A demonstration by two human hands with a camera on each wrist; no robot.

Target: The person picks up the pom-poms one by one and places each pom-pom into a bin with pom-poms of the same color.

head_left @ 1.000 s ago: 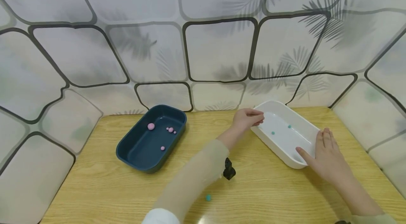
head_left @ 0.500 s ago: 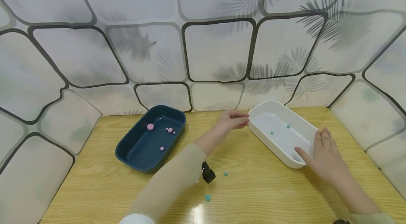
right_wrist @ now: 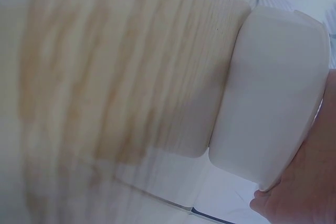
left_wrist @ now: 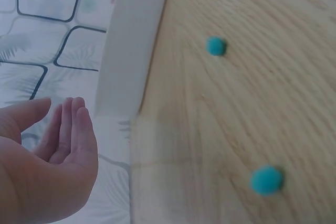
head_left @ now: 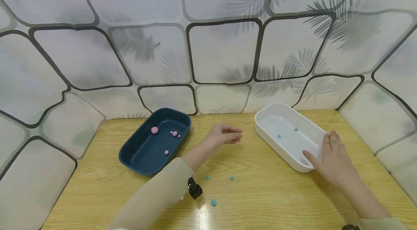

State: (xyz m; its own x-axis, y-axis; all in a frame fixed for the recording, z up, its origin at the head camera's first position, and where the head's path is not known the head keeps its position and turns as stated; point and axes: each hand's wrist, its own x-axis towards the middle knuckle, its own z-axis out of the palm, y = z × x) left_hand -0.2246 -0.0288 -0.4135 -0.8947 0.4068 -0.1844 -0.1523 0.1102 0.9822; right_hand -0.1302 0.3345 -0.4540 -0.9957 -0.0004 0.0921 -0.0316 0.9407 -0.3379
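Small round teal balls (head_left: 213, 202), matte-looking, lie nearest, three of them loose on the yellow wood-grain bench (head_left: 260, 201) around six o'clock; the black wrist camera (head_left: 195, 189) could brush one and send it rolling. At four o'clock, the right hand (head_left: 337, 165) rests nearly straight fingers on the glossy white oblong tray (head_left: 277, 146); pressing hard could tilt it, rolling the two teal balls inside. Farther, at five o'clock near centre, the left hand (head_left: 221, 136) has its grip relaxed, thumb apart, seemingly on nothing, though its curved fingers could hide a ball.
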